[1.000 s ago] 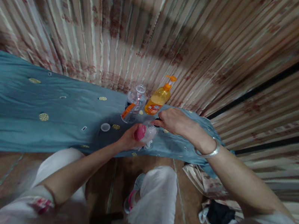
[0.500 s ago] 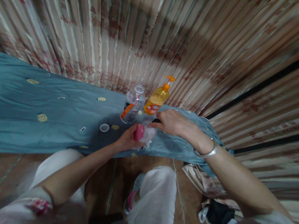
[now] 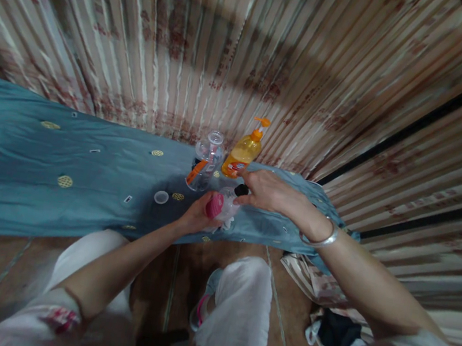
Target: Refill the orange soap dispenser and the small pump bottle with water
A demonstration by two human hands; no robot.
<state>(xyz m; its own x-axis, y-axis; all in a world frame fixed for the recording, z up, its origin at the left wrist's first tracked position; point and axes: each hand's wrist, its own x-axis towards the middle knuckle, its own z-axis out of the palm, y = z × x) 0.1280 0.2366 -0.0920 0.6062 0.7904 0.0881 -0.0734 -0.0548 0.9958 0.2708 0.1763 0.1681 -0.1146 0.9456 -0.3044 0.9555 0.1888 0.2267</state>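
Observation:
My left hand (image 3: 198,214) is wrapped round a small clear container with a pink part (image 3: 214,205), held tilted low over the cloth. At its right end, my right hand (image 3: 263,190) has thumb and forefinger at a small black piece (image 3: 241,190); whether they pinch it is hard to tell. Behind the hands stands a pump bottle (image 3: 242,154) of yellow-orange liquid with an orange pump. Left of that is an uncapped clear plastic bottle (image 3: 205,163) with an orange label. A small round translucent lid (image 3: 161,197) lies on the cloth, left of my left hand.
A teal patterned cloth (image 3: 108,171) covers the long narrow surface. Striped curtains (image 3: 198,45) hang right behind it. On the tiled floor at the lower right lies a dark and white fabric heap (image 3: 339,336).
My right hand's forefinger has lifted and straightened toward the pump bottle, and more of the black piece shows. My left hand holds the container in nearly the same place.

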